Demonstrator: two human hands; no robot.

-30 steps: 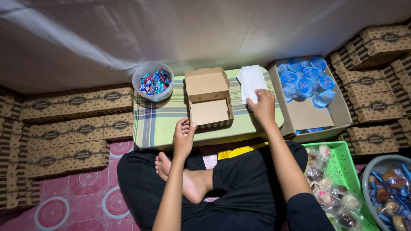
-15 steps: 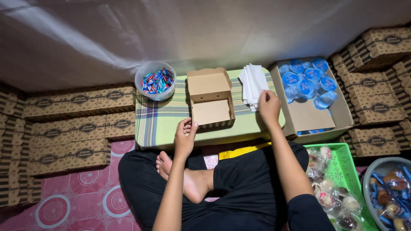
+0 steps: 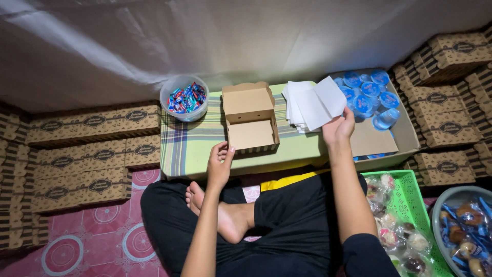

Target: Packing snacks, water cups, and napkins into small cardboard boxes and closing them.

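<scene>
Pinching a white paper sheet (image 3: 328,97) in the right hand (image 3: 338,128) just above the white stack (image 3: 297,105), resting the loosely curled, empty left hand (image 3: 220,164) against the open cardboard box (image 3: 252,125) on the plaid-covered table (image 3: 189,149).

Home snack-packing floor, stacked cartons (image 3: 92,123)

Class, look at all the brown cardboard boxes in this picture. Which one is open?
The small open box on the checked cloth, just beyond the left hand. Its lid stands up and the inside is bare; the patterned boxes stacked on both sides are all shut.
</scene>
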